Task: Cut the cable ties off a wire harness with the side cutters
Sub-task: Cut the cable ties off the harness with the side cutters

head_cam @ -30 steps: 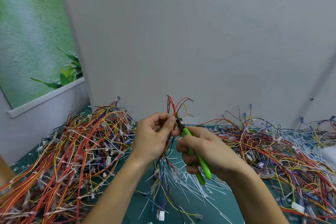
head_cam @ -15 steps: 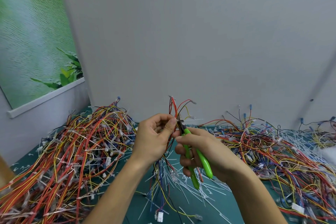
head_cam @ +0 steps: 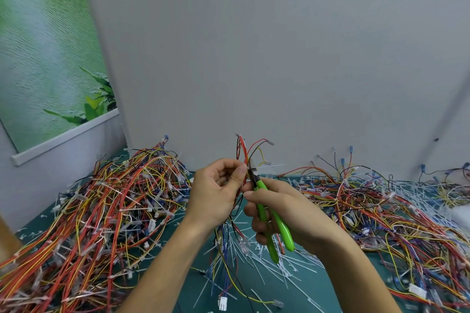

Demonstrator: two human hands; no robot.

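Two hands: the left hand (head_cam: 216,193) pinches one wire harness (head_cam: 241,155). The right hand (head_cam: 287,213) grips one pair of side cutters (head_cam: 269,213). Two wire heaps (head_cam: 101,211) flank them.

I hold the thin multicoloured wire harness (head_cam: 243,151) upright in my left hand (head_cam: 218,193). Its red and yellow ends fan out above my fingers, and its tail hangs down below. The green-handled side cutters (head_cam: 263,211) in my right hand (head_cam: 295,213) point their dark tip up against the harness, just beside my left thumb.
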